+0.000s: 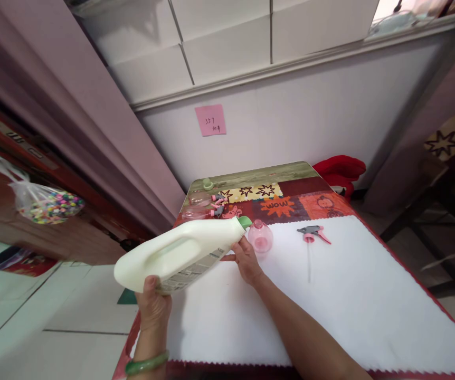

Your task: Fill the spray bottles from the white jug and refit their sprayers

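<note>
A large white jug (196,237) with a moulded handle and a green spout (245,221) is tilted almost on its side above the table. My left hand (154,303) grips its base end from below, thumb on the near side. Under the neck, my right hand (245,258) supports the jug with its fingers curled against it. The spout points at a round pink clear bottle (259,238), which stands upright without its top, just right of the jug's mouth. I cannot make out any liquid flowing. A grey and pink spray head (313,233) with a thin tube lies to the right.
Two clear bottles with pink spray heads (201,213) lie at the table's far left, near a green cap (207,184). A white cloth (330,316) covers the near table. At left hangs a bag of coloured beads (49,205); a pink note (210,120) is on the wall.
</note>
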A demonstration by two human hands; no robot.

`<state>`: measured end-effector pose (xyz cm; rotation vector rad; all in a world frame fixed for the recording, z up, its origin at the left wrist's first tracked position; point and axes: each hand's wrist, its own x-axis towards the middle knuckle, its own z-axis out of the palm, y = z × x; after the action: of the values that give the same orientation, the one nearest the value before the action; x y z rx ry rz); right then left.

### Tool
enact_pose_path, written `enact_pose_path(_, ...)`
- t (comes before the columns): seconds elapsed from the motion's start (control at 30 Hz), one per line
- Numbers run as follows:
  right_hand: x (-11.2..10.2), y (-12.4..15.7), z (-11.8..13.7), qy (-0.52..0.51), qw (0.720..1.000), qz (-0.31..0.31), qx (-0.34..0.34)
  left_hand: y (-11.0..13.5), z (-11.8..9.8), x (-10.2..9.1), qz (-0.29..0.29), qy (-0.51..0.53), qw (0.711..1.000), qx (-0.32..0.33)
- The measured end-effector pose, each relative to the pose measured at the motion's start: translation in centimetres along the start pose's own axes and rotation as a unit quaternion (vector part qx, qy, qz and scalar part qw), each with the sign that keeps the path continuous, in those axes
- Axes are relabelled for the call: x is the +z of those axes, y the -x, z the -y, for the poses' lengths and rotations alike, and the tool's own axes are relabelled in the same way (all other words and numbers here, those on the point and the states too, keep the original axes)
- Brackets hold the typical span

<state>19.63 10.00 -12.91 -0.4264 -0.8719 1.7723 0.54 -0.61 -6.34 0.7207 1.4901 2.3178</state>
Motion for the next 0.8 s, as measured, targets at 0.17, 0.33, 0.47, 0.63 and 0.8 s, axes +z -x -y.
enact_pose_path(0.17, -0.2, -0.2, -0.2, -0.006, 1.000, -0.019, -0.002, 0.1, 0.0, 0.3, 0.013, -0.006, 1.000, 0.008)
enact_pose_path(0.33, -0.3, -0.3, -0.4, -0.017, 1.000, -0.027, 0.000, -0.1, 0.1, 0.6, 0.020, -0.010, 1.000, 0.017)
enact_pose_path(0.47, -0.3, -0.2, -0.4, -0.018, 0.999, -0.028, -0.003, -0.3, 0.1, 0.6, 0.004, -0.012, 1.000, 0.018)
enact_pose_path(0.63, -0.2, -0.2, -0.3, -0.019, 0.999, -0.032, -0.001, -0.4, -0.5, 0.9, 0.019, -0.021, 0.999, 0.032)
enact_pose_path(0.8, -0.1, -0.3, 0.0, -0.025, 0.999, -0.033, 0.002, -0.5, -1.1, 1.3, 0.017, -0.027, 0.999, 0.039)
